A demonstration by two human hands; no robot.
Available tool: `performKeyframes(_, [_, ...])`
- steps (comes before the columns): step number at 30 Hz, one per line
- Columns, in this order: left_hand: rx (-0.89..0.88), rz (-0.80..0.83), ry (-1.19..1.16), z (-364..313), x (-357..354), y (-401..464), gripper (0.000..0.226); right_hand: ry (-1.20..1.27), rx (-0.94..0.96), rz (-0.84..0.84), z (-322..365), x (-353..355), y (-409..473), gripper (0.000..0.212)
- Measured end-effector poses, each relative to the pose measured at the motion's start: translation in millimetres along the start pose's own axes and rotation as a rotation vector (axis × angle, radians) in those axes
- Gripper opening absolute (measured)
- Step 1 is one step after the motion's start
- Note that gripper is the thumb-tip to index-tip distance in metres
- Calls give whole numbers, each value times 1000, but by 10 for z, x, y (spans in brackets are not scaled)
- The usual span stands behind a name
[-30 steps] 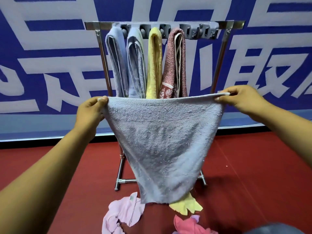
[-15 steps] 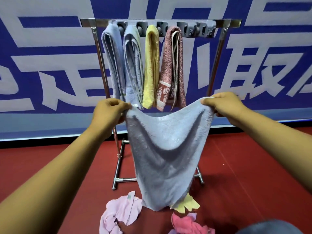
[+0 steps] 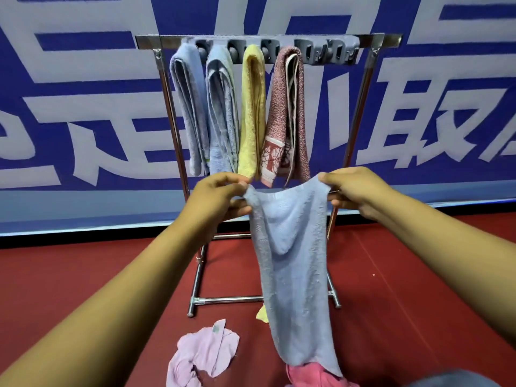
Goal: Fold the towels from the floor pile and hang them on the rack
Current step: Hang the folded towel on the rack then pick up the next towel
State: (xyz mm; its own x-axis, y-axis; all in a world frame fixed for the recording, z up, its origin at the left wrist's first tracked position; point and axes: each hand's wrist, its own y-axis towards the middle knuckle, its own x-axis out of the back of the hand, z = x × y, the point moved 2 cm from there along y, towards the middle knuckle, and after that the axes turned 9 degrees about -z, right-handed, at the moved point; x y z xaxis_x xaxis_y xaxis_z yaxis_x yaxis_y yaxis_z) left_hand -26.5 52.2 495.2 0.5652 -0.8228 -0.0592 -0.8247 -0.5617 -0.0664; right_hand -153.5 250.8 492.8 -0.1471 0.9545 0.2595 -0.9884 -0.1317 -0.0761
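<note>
A light blue towel (image 3: 293, 263) hangs in front of me, sagging into a narrow fold. My left hand (image 3: 217, 199) pinches its left top corner and my right hand (image 3: 354, 188) pinches the right top corner, the two hands a short way apart. Behind them stands the metal rack (image 3: 371, 41) with several folded towels on it: two blue ones (image 3: 190, 107), a yellow one (image 3: 252, 107) and a reddish patterned one (image 3: 287, 113). On the red floor below lie a pink towel (image 3: 203, 353), a darker pink towel (image 3: 312, 374) and a yellow piece (image 3: 262, 314).
A blue banner with large white characters (image 3: 418, 107) covers the wall behind the rack. The rack's right part has unused grey clips (image 3: 326, 51). The rack's foot bar (image 3: 223, 300) lies on the red floor near the pile.
My hands have come closer together and dropped lower, so the towel went from a wide stretched sheet to a narrow hanging fold.
</note>
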Motion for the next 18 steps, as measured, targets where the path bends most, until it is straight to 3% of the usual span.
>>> performKeyframes(4, [-27, 140, 63, 23, -163, -64, 22, -60, 33, 197, 56, -156, -83, 14])
performKeyframes(7, [-177, 183, 263, 23, -193, -65, 21, -106, 85, 265, 77, -200, -112, 12])
performKeyframes(11, [-382, 150, 557, 31, -211, -44, 9, -155, 258, 243, 96, -218, -161, 9])
performKeyframes(18, [-646, 122, 699, -35, -283, -35, 4, -63, 361, 222, 203, -271, -265, 12])
